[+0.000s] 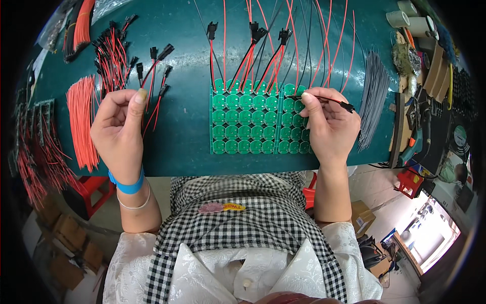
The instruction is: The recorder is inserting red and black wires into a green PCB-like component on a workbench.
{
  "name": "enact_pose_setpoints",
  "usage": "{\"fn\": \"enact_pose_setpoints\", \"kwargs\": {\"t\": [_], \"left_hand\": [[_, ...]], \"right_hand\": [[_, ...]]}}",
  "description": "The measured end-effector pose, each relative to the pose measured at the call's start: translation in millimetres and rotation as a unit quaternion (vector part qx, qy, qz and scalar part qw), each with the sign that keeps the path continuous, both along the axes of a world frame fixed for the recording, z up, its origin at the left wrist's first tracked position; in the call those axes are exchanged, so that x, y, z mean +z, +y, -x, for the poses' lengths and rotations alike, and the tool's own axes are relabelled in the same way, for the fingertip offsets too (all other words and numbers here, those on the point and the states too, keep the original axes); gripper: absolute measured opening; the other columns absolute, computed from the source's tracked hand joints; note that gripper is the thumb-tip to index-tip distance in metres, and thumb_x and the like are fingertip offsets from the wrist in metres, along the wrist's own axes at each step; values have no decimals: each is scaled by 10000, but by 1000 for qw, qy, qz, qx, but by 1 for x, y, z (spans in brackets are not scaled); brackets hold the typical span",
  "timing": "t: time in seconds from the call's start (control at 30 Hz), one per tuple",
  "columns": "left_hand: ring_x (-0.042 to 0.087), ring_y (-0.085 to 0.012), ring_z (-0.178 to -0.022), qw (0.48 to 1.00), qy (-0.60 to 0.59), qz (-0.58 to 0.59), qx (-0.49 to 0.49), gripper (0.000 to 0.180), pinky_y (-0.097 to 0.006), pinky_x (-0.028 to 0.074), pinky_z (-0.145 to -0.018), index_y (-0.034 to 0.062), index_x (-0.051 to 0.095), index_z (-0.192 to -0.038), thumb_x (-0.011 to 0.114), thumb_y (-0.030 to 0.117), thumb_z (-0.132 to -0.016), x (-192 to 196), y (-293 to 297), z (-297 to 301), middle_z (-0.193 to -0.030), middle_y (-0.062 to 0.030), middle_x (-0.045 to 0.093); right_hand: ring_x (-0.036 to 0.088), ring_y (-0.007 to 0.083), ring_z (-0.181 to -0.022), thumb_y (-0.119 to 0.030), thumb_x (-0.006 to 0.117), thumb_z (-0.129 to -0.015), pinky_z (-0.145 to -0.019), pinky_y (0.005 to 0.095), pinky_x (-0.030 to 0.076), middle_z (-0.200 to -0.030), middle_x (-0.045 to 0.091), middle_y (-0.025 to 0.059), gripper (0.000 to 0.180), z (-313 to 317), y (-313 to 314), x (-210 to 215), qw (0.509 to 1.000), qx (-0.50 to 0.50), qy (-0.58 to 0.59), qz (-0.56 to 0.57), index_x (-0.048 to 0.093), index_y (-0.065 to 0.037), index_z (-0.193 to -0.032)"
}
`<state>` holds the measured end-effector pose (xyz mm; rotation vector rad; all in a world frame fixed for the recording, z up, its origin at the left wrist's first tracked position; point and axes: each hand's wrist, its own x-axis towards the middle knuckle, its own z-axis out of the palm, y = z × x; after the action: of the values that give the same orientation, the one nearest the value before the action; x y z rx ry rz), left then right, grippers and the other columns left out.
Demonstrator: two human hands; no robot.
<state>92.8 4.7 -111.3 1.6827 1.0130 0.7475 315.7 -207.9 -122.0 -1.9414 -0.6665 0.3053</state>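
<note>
A panel of round green circuit boards (245, 118) lies on the table in front of me, with red and black wires standing up from its far row. Several black plug connectors (257, 34) on red-black leads lie beyond that row. My right hand (334, 126) is over the panel's right side, pinching a wire connector lead (326, 98) whose black plug points right. My left hand (120, 131) is raised to the left of the panel, thumb pressed to the fingers; whatever it may hold is hidden. Loose connector leads (156, 96) lie just beyond it.
Cut red wires (82, 129) lie in a bundle at the left, near a pile of connector leads (112, 55). A bundle of dark grey wires (373, 96) lies at the right. Wired boards (43, 147) sit at the far left; tools and spools (417, 25) crowd the right edge.
</note>
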Motion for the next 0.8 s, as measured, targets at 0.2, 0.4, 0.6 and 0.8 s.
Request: {"fn": "enact_pose_setpoints", "kwargs": {"t": [0.2, 0.4, 0.6, 0.8], "left_hand": [[479, 10, -665, 998, -31, 56, -27, 78, -157, 343, -576, -2, 677, -966, 686, 75, -975, -1, -6, -2, -858, 10, 682], [393, 16, -592, 997, 57, -45, -25, 97, -167, 259, -526, -17, 688, -890, 746, 52, -926, -7, -8, -2, -684, 74, 535], [464, -24, -593, 998, -51, 44, -8, 121, -175, 327, -521, -10, 674, -959, 680, 109, -981, -2, -8, 2, -922, -63, 724], [541, -93, -607, 980, -155, 120, -42, 117, -213, 408, -535, 14, 596, -1097, 616, 89, -1009, -3, -7, 4, -986, -154, 736]], "right_hand": [[660, 88, -607, -30, 754, -884, -543, 207, 516, -780, 679, 54, 81, 1, 0, -1, 1000, -7, 5, -12, 717, 42, -892], [624, 69, -586, -31, 764, -878, -538, 205, 495, -746, 666, 45, 74, 2, 3, -9, 998, -9, -51, -27, 718, 27, -881], [592, 96, -567, -24, 770, -862, -510, 242, 462, -728, 651, 52, 76, -2, 2, -11, 994, 25, -107, -26, 703, 10, -875], [582, 188, -543, -39, 777, -839, -505, 282, 451, -728, 646, 72, 99, -1, 7, -7, 975, 50, -215, 6, 680, -23, -851]]}}
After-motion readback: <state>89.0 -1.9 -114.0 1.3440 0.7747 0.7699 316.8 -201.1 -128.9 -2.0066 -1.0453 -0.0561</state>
